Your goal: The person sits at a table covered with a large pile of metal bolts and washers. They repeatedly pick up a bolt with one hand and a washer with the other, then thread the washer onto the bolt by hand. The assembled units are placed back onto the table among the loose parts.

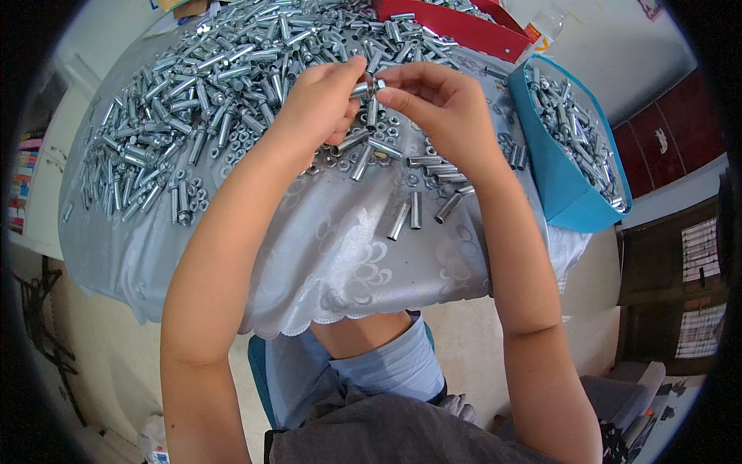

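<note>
Over the far middle of the table, my left hand (318, 99) is closed around a shiny metal sleeve anchor (360, 90), whose end pokes out toward the right. My right hand (448, 104) pinches a small hex nut (380, 84) between thumb and fingertips, right at that end; whether it is threaded on I cannot tell. Just below the hands lie loose metal sleeves (361, 162) and scattered hex nuts (241, 139). More short sleeves (416, 210) rest nearer the table's front edge. A large heap of sleeve anchors (232, 73) spreads behind and left of my hands.
A blue fabric bin (553, 189) full of anchors stands at the table's right edge. At the back are a red box (464, 31) with metal parts and a clear plastic bottle (546, 27). A silvery patterned tablecloth (325, 247) hangs over the front edge above my lap.
</note>
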Demonstrator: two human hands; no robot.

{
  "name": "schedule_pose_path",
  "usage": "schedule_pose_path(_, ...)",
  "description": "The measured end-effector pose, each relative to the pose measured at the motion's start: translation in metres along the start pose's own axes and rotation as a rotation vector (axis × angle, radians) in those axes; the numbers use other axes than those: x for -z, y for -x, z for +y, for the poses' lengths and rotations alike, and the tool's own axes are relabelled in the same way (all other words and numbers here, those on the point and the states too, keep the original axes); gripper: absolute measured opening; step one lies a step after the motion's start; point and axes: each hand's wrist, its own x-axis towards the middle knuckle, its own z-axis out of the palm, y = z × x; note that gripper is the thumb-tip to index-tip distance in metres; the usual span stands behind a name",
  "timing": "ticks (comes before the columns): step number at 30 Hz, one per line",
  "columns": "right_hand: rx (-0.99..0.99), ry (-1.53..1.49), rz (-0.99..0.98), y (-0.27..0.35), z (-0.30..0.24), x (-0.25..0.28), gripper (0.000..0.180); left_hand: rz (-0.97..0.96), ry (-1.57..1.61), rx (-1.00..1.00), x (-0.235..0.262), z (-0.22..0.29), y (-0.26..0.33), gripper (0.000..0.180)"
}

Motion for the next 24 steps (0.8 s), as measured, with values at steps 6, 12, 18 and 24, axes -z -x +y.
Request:
schedule_pose_path(6, -0.300, 0.044, 0.034, -0.003, -0.016, 0.010, 0.028, 0.030, -0.019, -0.093, -0.005, 0.001, 0.004, 0.028)
schedule_pose_path(12, -0.002, 0.081, -0.058, 0.000, -0.007, 0.015, 0.030, 0.048, 0.011, -0.045, -0.001, 0.001, 0.002, 0.027)
schedule_pose_path(18, -0.175, 0.265, -0.131, -0.001, -0.001, 0.017, 0.028, 0.009, -0.064, -0.046, -0.004, 0.000, 0.002, 0.028)
schedule_pose_path(24, -0.004, 0.169, -0.022, 0.001, -0.003, 0.011, 0.022, 0.022, -0.049, -0.035, -0.003, 0.000, 0.001, 0.028)
